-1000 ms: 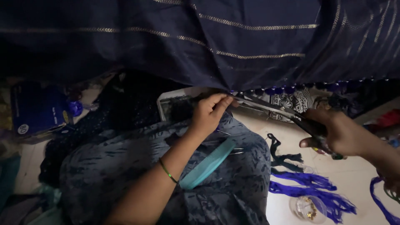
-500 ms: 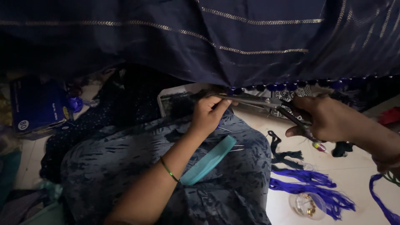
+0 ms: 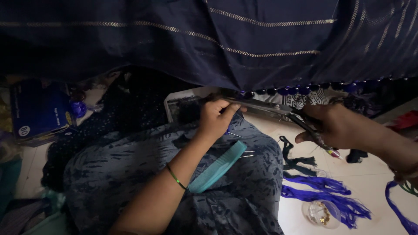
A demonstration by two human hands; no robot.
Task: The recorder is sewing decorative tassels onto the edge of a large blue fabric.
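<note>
**Trimming along the beaded hem**

A wide navy cloth (image 3: 244, 43) with thin gold stripes is hanging across the top of the room like a curtain, so its lower edge, strung with blue beads (image 3: 300, 90), is sitting within easy reach. On the lap below, a teal comb (image 3: 217, 166) is lying slantwise, parked close by. The left hand (image 3: 214, 119) is pinching the hem beside the beads, seemingly keeping it taut. The right hand (image 3: 335, 126) is closed through the handles of the scissors (image 3: 278, 111), just under that hem; their long axis is running nearly level, blades pointing towards the left hand. Purple tassel threads (image 3: 324, 196) are trailing on the floor.
</note>
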